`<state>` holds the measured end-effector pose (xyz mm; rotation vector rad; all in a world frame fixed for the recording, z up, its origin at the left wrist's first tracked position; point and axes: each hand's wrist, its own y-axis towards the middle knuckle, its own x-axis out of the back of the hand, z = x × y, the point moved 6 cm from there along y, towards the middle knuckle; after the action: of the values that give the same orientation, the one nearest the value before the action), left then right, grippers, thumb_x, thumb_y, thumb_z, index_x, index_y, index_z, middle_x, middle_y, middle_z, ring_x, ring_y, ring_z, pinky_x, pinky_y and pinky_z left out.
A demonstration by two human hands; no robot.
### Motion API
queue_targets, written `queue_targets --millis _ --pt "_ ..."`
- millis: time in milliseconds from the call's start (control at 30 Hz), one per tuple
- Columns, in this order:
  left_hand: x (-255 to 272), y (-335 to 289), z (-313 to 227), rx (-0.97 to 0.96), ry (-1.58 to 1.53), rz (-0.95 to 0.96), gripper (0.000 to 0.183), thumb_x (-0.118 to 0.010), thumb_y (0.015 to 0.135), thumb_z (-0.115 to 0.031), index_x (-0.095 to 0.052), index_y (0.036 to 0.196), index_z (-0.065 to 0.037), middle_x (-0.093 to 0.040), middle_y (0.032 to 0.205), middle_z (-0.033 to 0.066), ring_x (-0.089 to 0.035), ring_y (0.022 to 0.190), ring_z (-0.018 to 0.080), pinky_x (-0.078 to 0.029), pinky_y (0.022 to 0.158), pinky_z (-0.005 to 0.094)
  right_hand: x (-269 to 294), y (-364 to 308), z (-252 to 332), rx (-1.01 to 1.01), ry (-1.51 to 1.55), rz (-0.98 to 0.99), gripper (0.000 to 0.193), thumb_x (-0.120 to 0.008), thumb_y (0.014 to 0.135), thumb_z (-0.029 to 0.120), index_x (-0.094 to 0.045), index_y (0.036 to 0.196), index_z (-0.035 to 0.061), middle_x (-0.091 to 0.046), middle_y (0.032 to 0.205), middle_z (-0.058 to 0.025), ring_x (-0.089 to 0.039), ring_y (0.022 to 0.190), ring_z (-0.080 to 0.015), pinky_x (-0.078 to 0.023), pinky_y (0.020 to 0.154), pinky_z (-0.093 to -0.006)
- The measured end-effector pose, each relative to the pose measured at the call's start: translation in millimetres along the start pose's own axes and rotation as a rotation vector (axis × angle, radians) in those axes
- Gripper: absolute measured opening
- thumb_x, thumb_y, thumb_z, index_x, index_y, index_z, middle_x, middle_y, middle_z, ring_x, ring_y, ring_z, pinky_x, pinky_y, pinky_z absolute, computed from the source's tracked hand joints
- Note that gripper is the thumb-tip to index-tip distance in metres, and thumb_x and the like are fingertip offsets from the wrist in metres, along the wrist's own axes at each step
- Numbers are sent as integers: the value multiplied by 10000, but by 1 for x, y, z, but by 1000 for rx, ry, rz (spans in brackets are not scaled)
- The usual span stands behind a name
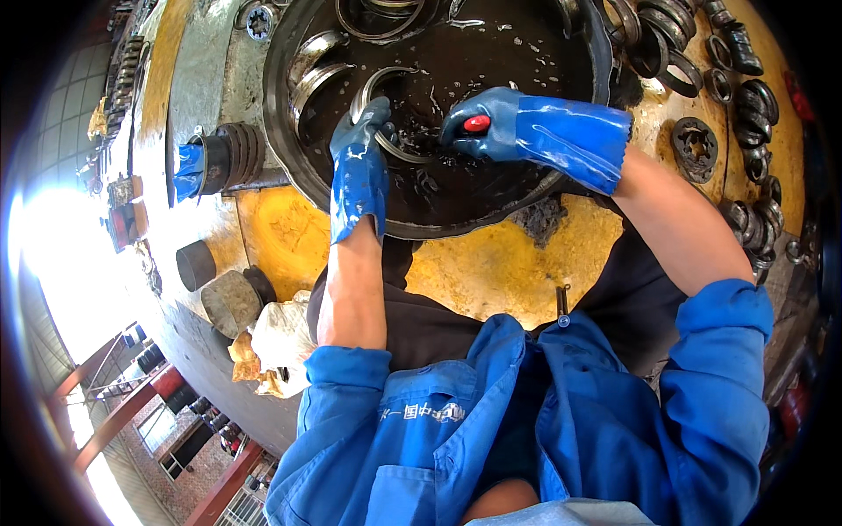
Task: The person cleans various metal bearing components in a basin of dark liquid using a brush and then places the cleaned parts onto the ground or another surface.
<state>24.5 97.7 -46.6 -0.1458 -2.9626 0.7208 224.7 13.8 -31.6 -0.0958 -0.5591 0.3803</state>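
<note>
My left hand (358, 145), in a blue rubber glove, grips the near-left side of a shiny metal ring (403, 155) tilted over dark liquid. My right hand (493, 127), also gloved in blue, is closed around a tool with a red handle end (476, 124). The tool's working end is hidden by the glove and the dark splashing liquid beside the ring. Both hands are over a wide round metal basin (294, 167) of black liquid. More metal rings (317, 85) lie partly sunk along the basin's left side, with others at its far edge.
Stacked dark rings (667, 35) and a toothed round metal part (695, 149) sit right of the basin. To its left are ribbed dark cylinders (241, 153) and a grey can-shaped block (231, 302). A white cloth bundle (285, 337) lies near my left elbow.
</note>
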Motion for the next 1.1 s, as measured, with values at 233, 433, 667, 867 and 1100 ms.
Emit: queue_targets --millis 233,433,667,867,1100 --pt "6 -5 7 132 -104 89 401 -683 971 -168 -625 1320 19 -703 1160 112 -653 989 181 -518 915 303 19 3 -14 310 -627 -124 341 -758 800 99 -720 1134 156 -699 1259 -62 -670 1157 -305 -572 939 -445" --pt "-3 -34 -12 -97 260 214 405 -629 983 -131 -584 1354 24 -680 1216 121 -637 1054 181 -497 960 298 7 12 -3 535 -948 -226 344 -691 856 149 -672 1200 145 -647 1371 -45 -640 1253 -239 -588 958 -398" --pt "-11 -50 -23 -356 670 323 416 -565 996 -86 -536 1394 30 -654 1281 132 -617 1130 182 -473 1014 292 16 3 5 420 -868 -193 461 -696 885 102 -635 1327 217 -583 1490 -47 -596 1337 -291 -576 994 -424" --pt "-13 -57 -26 -515 913 368 429 -511 1008 -49 -496 1428 35 -631 1337 141 -600 1195 182 -453 1059 288 20 -5 22 518 -350 -399 385 -749 865 71 -710 1237 166 -707 1289 -100 -660 1231 -314 -576 1025 -437" --pt "-18 -64 -30 -653 1113 409 449 -447 1021 -4 -448 1468 41 -604 1402 151 -580 1272 182 -429 1112 282 20 -2 23 436 -350 -519 395 -730 845 44 -721 1224 156 -715 1258 -115 -686 1163 -330 -584 985 -425"
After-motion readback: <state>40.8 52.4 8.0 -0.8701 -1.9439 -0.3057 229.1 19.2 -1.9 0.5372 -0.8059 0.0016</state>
